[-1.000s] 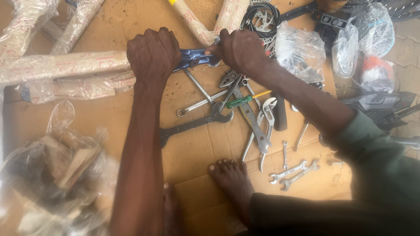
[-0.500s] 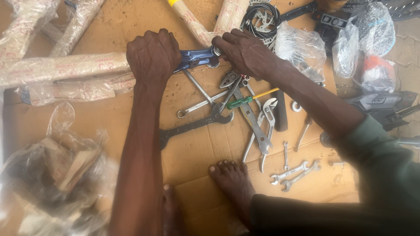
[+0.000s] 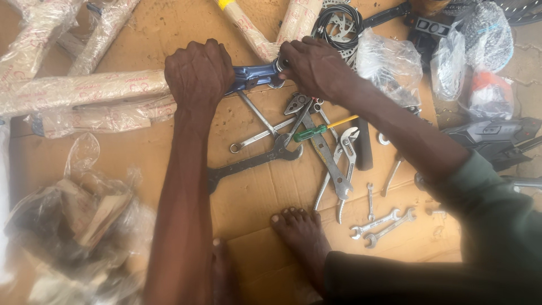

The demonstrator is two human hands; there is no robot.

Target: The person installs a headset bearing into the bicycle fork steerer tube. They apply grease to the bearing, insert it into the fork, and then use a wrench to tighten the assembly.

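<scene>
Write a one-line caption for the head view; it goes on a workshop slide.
Left hand and right hand grip a blue frame part above spanners scattered on cardboard.

Frame tube (image 3: 248,76): glossy dark blue where bare; wrapped tubes (image 3: 84,93) at left in clear film with faint red print over pale tan.
Cardboard sheet (image 3: 254,192): plain light brown.
Screwdriver (image 3: 319,130): green handle, yellow shaft end.
Big spanner (image 3: 248,164): dull dark grey.
Small spanners (image 3: 381,221): bright silver.
Pliers (image 3: 343,169): silver-grey.
Cable coil (image 3: 333,25): black.
Plastic bags (image 3: 389,59), far right: clear, one showing an orange-red part (image 3: 485,82).
Sleeve (image 3: 497,226): dark green.
</scene>
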